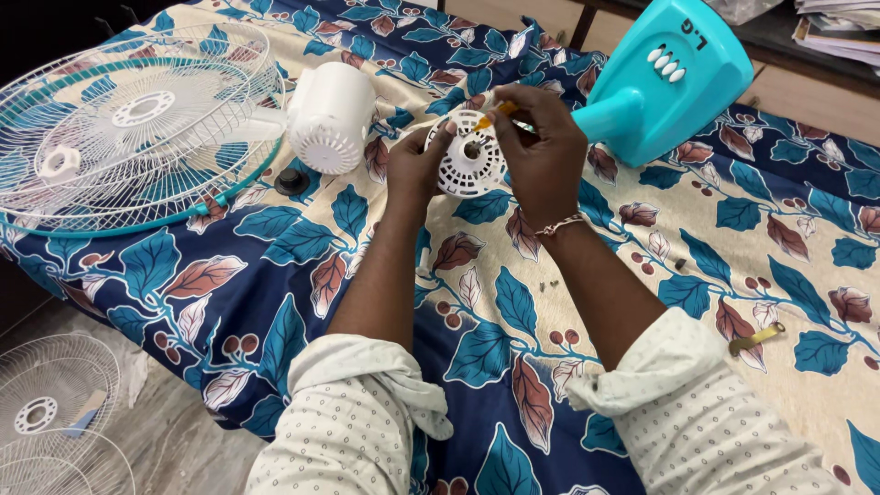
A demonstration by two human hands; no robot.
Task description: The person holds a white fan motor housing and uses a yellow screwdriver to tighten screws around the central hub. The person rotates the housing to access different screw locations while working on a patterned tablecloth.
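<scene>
My left hand [417, 163] grips the left edge of a round white vented fan motor cover [465, 170], holding it over the bed. My right hand [543, 151] is closed around a screwdriver with an orange handle [500, 111], whose tip points down at the cover's centre. A white fan motor housing [332, 116] lies just left of my hands. It is joined to a white wire fan guard with a teal rim [119, 128].
A teal fan base [665, 82] lies at the upper right. A black knob [292, 181] sits below the motor. Small screws [548, 285] and a brass piece [756, 338] rest on the leaf-patterned bedsheet [275, 302]. More white guards [55, 403] lie on the floor.
</scene>
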